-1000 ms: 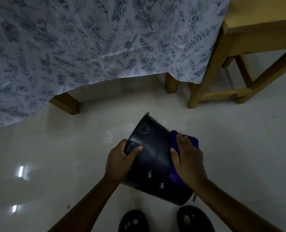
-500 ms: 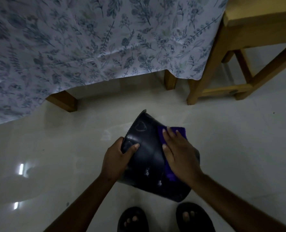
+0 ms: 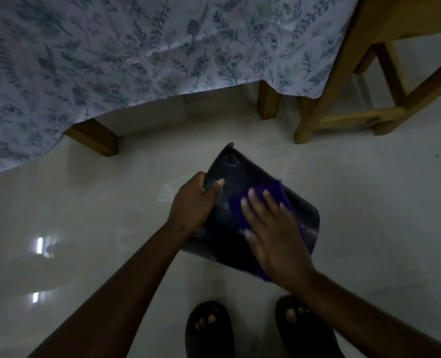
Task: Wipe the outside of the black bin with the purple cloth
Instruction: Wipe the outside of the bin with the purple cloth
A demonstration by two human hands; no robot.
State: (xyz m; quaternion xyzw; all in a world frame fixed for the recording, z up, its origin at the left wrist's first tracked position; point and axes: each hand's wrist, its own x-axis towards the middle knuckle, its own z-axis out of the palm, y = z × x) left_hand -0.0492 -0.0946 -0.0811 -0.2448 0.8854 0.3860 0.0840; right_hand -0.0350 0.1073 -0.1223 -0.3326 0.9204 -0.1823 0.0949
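Black bin (image 3: 299,218) tipped — rim far-left

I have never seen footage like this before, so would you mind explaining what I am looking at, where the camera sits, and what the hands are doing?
There is no machine here. The picture comes from a wide-angle camera worn on a person's head, looking forward and down at their own bare hands. The left hand grips the rim of a round black plastic bin, held tilted above the pale glossy tiled floor. The right hand lies flat, fingers spread, pressing a purple cloth against the bin's outer wall, so it looks like wiping. At the bottom edge you see the person's feet in black open-toed sandals. Beyond the bin hangs a white tablecloth with a blue leaf print over wooden legs, and a wooden stool stands to the right.
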